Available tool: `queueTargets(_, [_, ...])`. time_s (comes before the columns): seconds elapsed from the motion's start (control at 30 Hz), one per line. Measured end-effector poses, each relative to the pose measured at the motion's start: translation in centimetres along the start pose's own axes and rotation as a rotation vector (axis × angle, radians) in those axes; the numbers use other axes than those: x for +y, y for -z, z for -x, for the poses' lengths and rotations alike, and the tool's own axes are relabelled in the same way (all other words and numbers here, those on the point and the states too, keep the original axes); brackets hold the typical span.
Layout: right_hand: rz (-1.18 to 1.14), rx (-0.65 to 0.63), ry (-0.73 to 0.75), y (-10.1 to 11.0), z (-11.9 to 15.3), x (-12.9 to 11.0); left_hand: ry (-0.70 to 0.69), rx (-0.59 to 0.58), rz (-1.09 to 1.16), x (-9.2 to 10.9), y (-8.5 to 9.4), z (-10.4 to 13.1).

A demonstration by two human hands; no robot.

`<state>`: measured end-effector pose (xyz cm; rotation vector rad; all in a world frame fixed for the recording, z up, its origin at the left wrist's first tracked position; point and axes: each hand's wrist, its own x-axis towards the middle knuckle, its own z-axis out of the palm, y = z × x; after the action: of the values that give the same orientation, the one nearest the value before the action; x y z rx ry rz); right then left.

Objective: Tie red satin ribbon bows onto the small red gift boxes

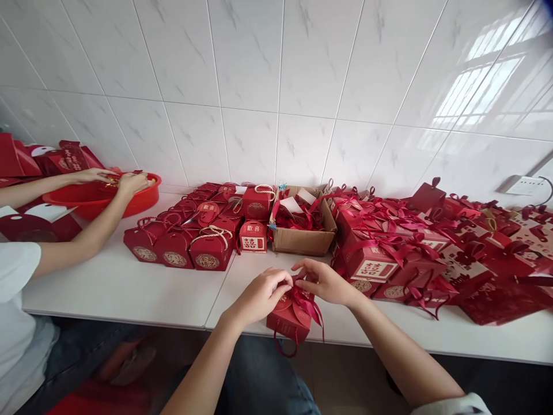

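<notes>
A small red gift box (288, 321) stands at the front edge of the white table, with a dark red cord loop hanging from its front. A shiny red ribbon (307, 304) lies over its top and trails down its right side. My left hand (264, 291) is at the box's upper left, thumb and fingers pinched on the ribbon at the top. From the right, my right hand (320, 280) reaches the same spot, its fingers closed on the ribbon too. The exact knot or loop between the fingertips is partly hidden.
Red boxes (175, 258) stand in rows at left centre. An open cardboard box (302, 241) holds ribbons and cards. Stacked ribboned boxes (371, 262) fill the right. At far left, another person's hands (132, 183) work over a red basin (144, 202).
</notes>
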<state>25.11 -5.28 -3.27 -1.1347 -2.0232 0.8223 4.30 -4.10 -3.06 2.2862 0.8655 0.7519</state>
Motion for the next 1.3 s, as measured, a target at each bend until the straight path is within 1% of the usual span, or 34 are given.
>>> queueTargets(0.1, [0.012,-0.020,0.080,0.4,-0.1,-0.4,-0.006,0.008,-0.014,0.0,0.1,0.0])
queueTargets(0.2, [0.049,-0.084,0.184,1.1,0.2,-0.8,-0.009,0.017,-0.025,-0.1,0.1,0.0])
queueTargets(0.27, [0.127,-0.134,0.285,1.4,0.4,-0.6,-0.011,0.016,-0.036,-0.1,0.0,0.0])
queueTargets(0.33, [0.216,-0.158,0.373,1.4,0.5,-0.1,-0.014,0.014,-0.055,-0.1,-0.2,0.0])
queueTargets(0.4, [0.254,-0.159,0.408,1.1,0.7,0.5,-0.019,0.021,-0.080,-0.1,-0.6,0.0])
queueTargets(0.5, [0.255,-0.121,0.405,0.3,1.1,1.1,-0.045,0.033,-0.121,-0.2,-1.2,0.0])
queueTargets(0.6, [0.277,-0.037,0.370,-0.8,1.9,1.0,-0.095,0.013,-0.158,-0.8,-1.3,-0.4])
queueTargets(0.73, [0.347,0.064,0.247,-2.8,2.7,0.1,-0.180,-0.075,-0.180,-1.6,-0.3,-1.5])
queueTargets(0.83, [0.384,0.097,0.176,-3.6,3.0,-0.8,-0.216,-0.138,-0.184,-1.4,0.9,-1.9])
queueTargets(0.93, [0.317,0.061,0.191,-3.3,2.9,-1.4,-0.215,-0.164,-0.184,-0.6,1.8,-1.6])
queueTargets(1.03, [0.243,-0.016,0.265,-2.0,2.6,-1.7,-0.189,-0.172,-0.177,0.1,2.1,-1.0])
queueTargets(1.17, [0.218,-0.135,0.356,-0.8,2.3,-1.5,-0.133,-0.202,-0.154,0.2,2.0,-0.7])
queueTargets(1.3, [0.225,-0.166,0.373,-0.7,2.1,-1.1,-0.081,-0.243,-0.111,-0.2,1.7,-1.0])
